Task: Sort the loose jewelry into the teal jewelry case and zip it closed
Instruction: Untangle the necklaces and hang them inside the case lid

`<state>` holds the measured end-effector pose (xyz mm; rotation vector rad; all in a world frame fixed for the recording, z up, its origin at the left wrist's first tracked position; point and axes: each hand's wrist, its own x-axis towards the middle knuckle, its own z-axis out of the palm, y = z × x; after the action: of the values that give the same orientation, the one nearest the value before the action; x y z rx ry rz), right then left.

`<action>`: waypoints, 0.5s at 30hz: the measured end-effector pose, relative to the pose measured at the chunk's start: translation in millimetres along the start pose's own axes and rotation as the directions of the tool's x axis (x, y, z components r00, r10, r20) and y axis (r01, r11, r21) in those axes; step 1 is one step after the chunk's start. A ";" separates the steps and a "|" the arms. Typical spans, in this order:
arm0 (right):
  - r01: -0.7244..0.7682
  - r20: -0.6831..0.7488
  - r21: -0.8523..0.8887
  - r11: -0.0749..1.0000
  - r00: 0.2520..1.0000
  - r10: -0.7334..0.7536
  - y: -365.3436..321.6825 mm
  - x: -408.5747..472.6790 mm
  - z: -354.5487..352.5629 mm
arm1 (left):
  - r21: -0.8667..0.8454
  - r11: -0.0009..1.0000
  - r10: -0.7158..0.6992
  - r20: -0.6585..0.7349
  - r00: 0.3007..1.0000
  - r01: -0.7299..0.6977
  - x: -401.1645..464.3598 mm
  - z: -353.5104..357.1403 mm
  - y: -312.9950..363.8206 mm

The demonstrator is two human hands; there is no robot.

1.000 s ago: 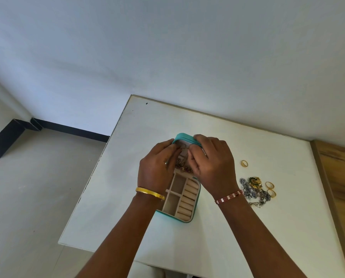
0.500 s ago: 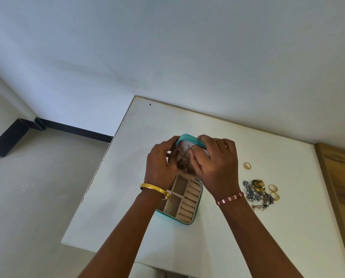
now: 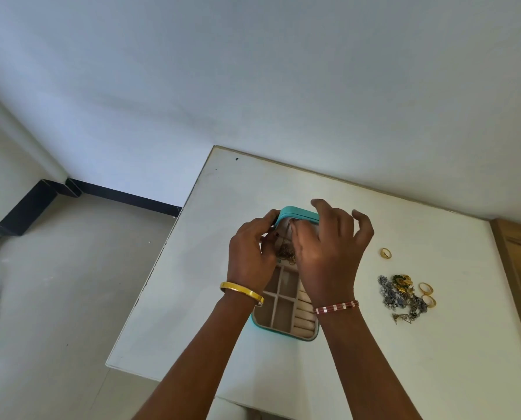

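1. The teal case (image 3: pixel 285 327) is lying open on the white table (image 3: pixel 374 359), lid (image 3: pixel 295 214) raised at the far end.
2. The left hand (image 3: pixel 248 256) is gripping the lid's left edge, fingers curled.
3. The right hand (image 3: pixel 329 256) is pinching a thin chain (image 3: pixel 286 253) inside the lid, its other fingers spread.
4. Loose jewelry (image 3: pixel 403 295) is lying near the case's right.

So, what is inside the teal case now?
The teal case shows bare beige compartments and ring rolls. A gold chain hangs inside the lid. Both hands cover the rest.
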<state>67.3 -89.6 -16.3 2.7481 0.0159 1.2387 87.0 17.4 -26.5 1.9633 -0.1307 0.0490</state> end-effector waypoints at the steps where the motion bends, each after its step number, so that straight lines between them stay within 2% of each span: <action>1: -0.009 0.004 -0.005 1.000 1.000 0.009 0.5 -0.2 -1.4 | 0.003 1.000 0.000 0.001 1.000 0.000 -0.4 -0.1 -0.4; 7: -0.010 0.002 0.039 0.999 1.000 0.010 1.6 -2.7 -0.8 | 0.008 1.000 -0.015 0.014 1.000 0.015 -3.1 0.5 2.5; 12: -0.059 -0.057 0.038 0.998 0.997 0.061 8.2 5.7 -4.9 | 0.002 1.000 -0.018 0.015 1.000 0.018 -3.8 -1.7 3.1; 15: 0.007 -0.013 0.039 0.999 1.000 -0.007 12.9 9.9 -6.6 | 0.003 0.999 -0.032 0.020 0.999 0.031 -4.5 -1.6 3.8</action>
<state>68.4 -101.0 -3.0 2.7705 0.0514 1.2669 82.2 17.7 -22.8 1.9689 -0.1128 0.0093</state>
